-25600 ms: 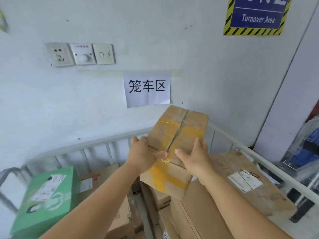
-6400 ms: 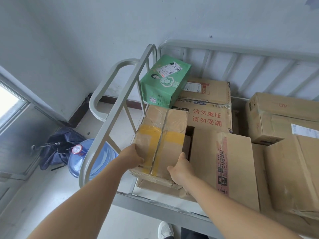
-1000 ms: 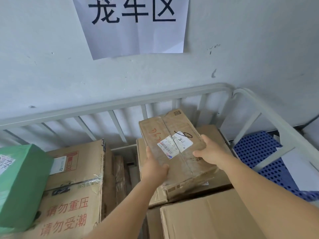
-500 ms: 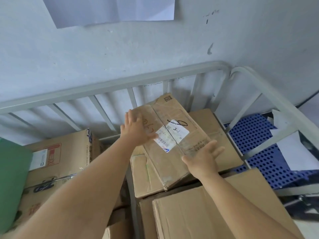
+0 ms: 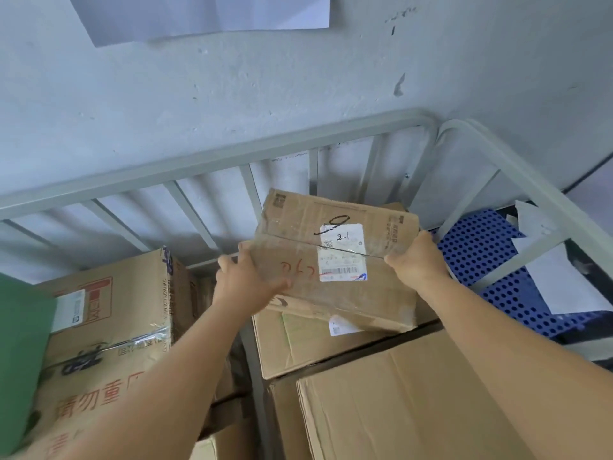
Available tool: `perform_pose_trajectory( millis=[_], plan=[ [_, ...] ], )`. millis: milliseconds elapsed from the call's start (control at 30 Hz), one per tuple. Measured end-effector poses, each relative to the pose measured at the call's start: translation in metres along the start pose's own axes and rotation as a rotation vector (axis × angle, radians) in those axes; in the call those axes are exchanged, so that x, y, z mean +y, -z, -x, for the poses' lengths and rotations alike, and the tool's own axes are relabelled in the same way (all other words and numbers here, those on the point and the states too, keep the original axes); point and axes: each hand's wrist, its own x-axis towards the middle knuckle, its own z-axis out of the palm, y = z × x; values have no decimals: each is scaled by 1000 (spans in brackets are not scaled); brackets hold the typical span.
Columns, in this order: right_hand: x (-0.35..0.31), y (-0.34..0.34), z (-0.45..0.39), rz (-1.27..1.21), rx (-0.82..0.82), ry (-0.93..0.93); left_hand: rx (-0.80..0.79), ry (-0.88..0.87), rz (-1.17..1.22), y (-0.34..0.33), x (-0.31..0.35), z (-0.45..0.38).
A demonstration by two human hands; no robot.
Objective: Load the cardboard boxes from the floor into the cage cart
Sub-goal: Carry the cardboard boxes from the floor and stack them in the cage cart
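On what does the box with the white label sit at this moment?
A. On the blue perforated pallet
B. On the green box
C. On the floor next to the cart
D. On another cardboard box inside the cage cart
D: the labelled box, gripped at its ends by the left hand and right hand, lies tilted on a cardboard box inside the cage cart.

We face a scuffed pale wall (image 5: 232, 81) bearing a white paper sheet (image 5: 199, 14); blue perforated panel (image 5: 491, 260) at right.
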Motion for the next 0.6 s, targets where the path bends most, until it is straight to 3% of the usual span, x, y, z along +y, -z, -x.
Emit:
perform_pose_trajectory(
  millis=[200, 333, 600],
  plan=[
    [14, -6, 8, 146, -58, 100, -76, 115, 39, -29, 2, 42],
    [20, 6, 5, 384, -175, 181, -104, 122, 136, -47, 3, 54],
    [22, 9, -6, 370, -260, 239, -63, 157, 264, -47, 19, 67]
  ],
)
